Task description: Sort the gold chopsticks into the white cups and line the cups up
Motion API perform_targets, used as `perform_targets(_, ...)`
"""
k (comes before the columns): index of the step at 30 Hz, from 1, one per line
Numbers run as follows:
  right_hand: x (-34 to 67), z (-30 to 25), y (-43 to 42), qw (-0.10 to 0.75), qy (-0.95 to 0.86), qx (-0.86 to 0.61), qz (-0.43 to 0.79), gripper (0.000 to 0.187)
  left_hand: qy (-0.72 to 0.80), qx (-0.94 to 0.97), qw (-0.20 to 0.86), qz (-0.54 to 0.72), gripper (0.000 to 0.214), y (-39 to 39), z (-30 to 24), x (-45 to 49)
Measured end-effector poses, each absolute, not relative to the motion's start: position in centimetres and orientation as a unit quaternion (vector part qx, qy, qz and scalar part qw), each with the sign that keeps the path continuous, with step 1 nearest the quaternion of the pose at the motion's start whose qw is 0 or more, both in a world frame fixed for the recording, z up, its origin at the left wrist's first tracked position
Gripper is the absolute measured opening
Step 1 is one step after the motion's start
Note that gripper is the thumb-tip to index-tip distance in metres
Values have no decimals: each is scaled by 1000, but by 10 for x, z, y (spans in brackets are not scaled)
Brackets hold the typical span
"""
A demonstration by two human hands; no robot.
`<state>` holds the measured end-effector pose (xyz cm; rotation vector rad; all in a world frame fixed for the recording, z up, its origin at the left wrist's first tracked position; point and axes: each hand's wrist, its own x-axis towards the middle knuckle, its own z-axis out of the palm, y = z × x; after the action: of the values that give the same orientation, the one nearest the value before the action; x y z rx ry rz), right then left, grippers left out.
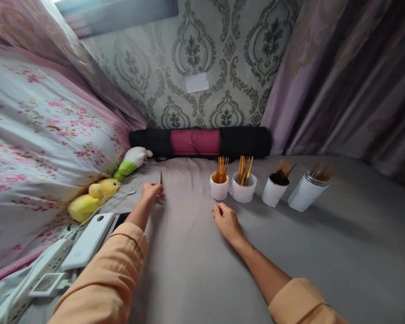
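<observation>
My left hand (151,191) is closed on a thin brown stick (161,178), which points upward from the fingers. My right hand (226,219) rests at the front of the cups with its fingers curled together; whether anything is inside them is hidden. Just beyond it stand two white cups, a narrower one (219,191) with a yellow inside and a wider one (243,192), both holding several thin orange-brown sticks (245,170). Further right, a white container with a dark inside (273,194) and a leaning white jar with a metal rim (303,194) also hold sticks.
A grey sheet (189,270) lies under everything. At the back is a black and maroon roll (195,142). On the left lie a yellow plush toy (87,203), a white-and-green plush (131,163), a white power bank (89,240), a power strip (37,279) and a cable.
</observation>
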<state>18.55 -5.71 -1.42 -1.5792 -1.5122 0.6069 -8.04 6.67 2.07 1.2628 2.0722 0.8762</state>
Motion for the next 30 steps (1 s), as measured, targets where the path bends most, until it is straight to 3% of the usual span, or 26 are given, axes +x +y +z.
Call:
perform_targets(10,186,-13,-57,425,-601,-630,247,32,687,323,444,475,6,61,13,-67)
perform_targets(20,185,-13,-57,421,-600,-633,248,32,610,264,522,534,5,41,16,-47)
perform_targets(30,186,-13,-57,424,-605,-630,240,31,533,237,579,570,18,18,9,-30)
